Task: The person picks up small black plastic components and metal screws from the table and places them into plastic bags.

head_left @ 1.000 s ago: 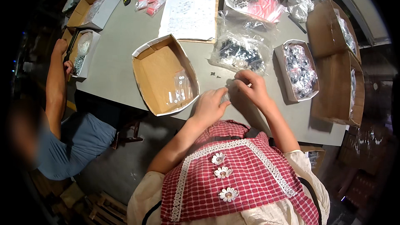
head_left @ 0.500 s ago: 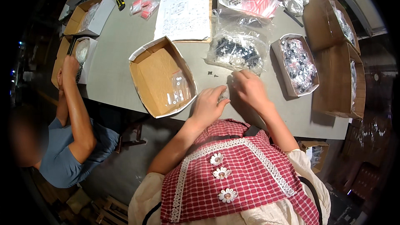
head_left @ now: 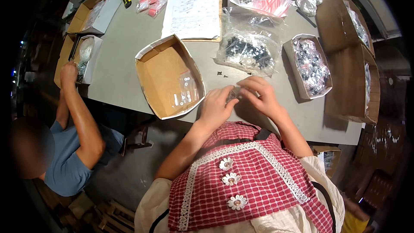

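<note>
My left hand (head_left: 217, 103) is closed on a small clear plastic bag (head_left: 233, 94) near the table's front edge. Beside it, my right hand (head_left: 262, 97) has its fingers curled together at the bag; whatever they pinch is too small to make out. A few small dark screws (head_left: 222, 74) lie just beyond my hands. Behind them rests a large clear bag (head_left: 248, 54) full of small black hardware. To the left stands an open cardboard box (head_left: 161, 69) with small clear bags (head_left: 186, 88) of white round pieces inside.
On the right are a white box (head_left: 308, 67) of filled bags and tall cardboard boxes (head_left: 345, 82). A paper sheet (head_left: 192, 13), red-edged bags (head_left: 154, 1) and a yellow-black cutter (head_left: 126, 1) lie farther back. A co-worker's hand (head_left: 69, 75) is at a left-side box (head_left: 91, 71).
My right hand has come back from near the loose screws to the small bag in my left hand. The co-worker's hands have shifted slightly nearer at their box.
</note>
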A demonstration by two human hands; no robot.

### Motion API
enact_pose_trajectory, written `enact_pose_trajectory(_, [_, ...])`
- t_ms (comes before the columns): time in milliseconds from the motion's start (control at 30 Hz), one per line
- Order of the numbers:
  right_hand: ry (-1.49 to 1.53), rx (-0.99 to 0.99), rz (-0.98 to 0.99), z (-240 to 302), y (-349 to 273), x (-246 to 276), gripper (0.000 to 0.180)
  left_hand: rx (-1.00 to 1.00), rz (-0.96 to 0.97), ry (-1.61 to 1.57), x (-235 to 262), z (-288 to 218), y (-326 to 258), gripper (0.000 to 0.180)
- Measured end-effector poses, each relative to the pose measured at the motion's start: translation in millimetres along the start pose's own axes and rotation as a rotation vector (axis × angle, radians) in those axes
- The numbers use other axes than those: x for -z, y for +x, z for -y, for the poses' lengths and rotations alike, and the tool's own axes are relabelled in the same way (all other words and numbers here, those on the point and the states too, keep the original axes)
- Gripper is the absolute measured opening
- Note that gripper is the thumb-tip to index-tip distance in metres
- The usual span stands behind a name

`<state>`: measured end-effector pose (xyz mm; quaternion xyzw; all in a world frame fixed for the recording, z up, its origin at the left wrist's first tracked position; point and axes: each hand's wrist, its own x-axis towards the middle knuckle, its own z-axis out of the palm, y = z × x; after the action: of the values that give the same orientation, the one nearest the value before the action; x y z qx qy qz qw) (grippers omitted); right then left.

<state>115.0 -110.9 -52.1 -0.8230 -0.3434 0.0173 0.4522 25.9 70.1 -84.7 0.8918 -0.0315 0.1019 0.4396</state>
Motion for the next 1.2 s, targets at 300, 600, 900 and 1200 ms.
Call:
enact_pose_trajectory(300, [-0.469,-0.066,0.091,-22,-21,-15,0.025,-0.035,0.000,0.005,-4,-2,1,0.037])
enact_pose_trajectory(600, [-0.158,-0.099,0.102,-17,-12,-9,0.017,-0.009,0.021,0.016,-1,-5,-4,0.038])
enact_pose_trajectory(900, [0.136,-0.042,0.030,23,-13,2,0.018,-0.092,-0.027,0.016,4,-13,-5,0.038])
enact_pose_trajectory(1200, [0.164,-0.319,0.111,12,-20,-1,0.014,0.128,0.027,-0.425,1,-21,-5,0.026])
